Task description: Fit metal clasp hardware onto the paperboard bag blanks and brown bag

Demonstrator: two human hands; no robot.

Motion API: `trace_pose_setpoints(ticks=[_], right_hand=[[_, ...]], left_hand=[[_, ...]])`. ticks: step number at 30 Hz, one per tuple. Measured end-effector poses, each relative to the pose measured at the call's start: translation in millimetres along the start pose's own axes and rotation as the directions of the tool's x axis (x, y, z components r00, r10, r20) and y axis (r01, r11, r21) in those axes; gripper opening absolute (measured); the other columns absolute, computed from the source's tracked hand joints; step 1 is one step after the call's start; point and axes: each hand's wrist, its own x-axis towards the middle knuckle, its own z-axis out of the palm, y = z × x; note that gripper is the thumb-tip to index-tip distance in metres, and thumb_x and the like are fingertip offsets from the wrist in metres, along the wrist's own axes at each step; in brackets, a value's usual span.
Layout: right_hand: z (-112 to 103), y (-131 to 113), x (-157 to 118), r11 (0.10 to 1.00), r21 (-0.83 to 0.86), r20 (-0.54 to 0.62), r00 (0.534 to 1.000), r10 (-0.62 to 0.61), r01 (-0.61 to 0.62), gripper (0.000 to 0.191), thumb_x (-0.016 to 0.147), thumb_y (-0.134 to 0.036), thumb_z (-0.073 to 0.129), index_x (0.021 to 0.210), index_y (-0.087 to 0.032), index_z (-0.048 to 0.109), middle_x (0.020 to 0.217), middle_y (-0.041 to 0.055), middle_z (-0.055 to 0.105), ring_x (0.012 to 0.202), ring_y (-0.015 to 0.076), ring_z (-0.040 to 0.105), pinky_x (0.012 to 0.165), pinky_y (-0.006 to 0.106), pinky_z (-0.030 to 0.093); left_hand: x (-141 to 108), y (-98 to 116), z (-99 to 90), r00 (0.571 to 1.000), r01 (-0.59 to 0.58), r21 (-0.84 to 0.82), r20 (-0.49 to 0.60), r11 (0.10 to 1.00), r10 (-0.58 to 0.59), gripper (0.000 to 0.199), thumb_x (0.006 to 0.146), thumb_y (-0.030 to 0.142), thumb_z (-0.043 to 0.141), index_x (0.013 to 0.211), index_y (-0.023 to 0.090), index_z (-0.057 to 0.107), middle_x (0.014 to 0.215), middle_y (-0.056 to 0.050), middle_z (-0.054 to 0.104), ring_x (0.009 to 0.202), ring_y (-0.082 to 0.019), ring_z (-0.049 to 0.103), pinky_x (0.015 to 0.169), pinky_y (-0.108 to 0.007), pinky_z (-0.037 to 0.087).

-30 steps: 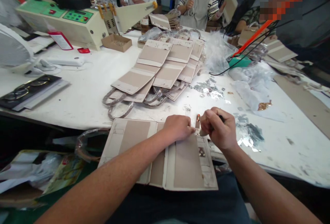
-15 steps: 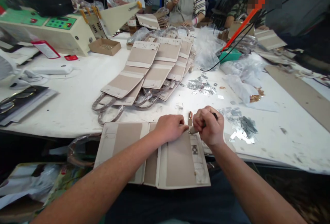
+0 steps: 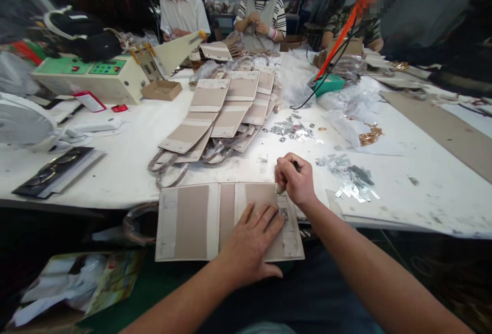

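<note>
A broad white surface (image 3: 126, 175), smooth but scuffed, spreads out beyond both sets of fingers. Well beyond the left fingers lies a fanned stack of beige panels (image 3: 230, 112), flat and stiff-looking, with curved brown handles (image 3: 156, 169) in glossy clear wrap poking out at the near end. Beneath the left fingers is an open beige piece (image 3: 215, 218), flat rectangles bordered by pale bands, probably board-stiff, overhanging the near edge of the surface. The left hand (image 3: 249, 240) rests palm down on its right-hand part, fingers spread and grasping nothing, apparently bracing it. The right hand (image 3: 296, 178) is clenched around a tool (image 3: 279, 189), fingers curled over its dark handle, the pale tip near the piece's far edge, ahead of the left fingers. The step in hand looks like working that edge with the tip; the next move seems to call for a firm left palm and controlled pressure, since a slip could scratch the piece. Right of the right fingers, thin silvery plates (image 3: 355, 176) lie in a loose, shiny scatter. Smallest, a metal fitting (image 3: 283, 212) sits by the left fingertips, its details blurred.
</note>
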Motion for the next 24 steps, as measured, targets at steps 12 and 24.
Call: trace_pose_setpoints(ticks=[12,24], right_hand=[[-21.2,-18.3,-41.1,0.950,0.311,-0.134,0.988,0.076,-0.031,0.039,0.092,-0.033,0.071,0.065,-0.021,0.046,0.055,-0.0067,0.044,0.040,0.0082,0.040,0.039,0.021,0.029],[-24.1,-18.0,-53.9,0.952,0.305,-0.181,0.981,0.074,-0.015,0.040,0.089,-0.036,0.073,0.064,-0.022,0.045,0.052,-0.0065,0.042,0.040,0.0085,0.038,0.038,0.022,0.029]], left_hand=[[9.2,1.8,-11.7,0.992,-0.018,0.077,0.127,0.997,0.008,0.095,0.079,0.055,0.075,0.158,0.024,0.034,0.165,-0.017,0.036,0.152,-0.038,0.031,0.127,-0.061,0.014],[12.3,-2.1,-9.3,0.993,-0.063,0.065,0.106,0.996,0.056,0.091,0.079,0.054,0.074,0.155,0.018,0.040,0.164,-0.017,0.038,0.149,-0.041,0.034,0.125,-0.063,0.018]])
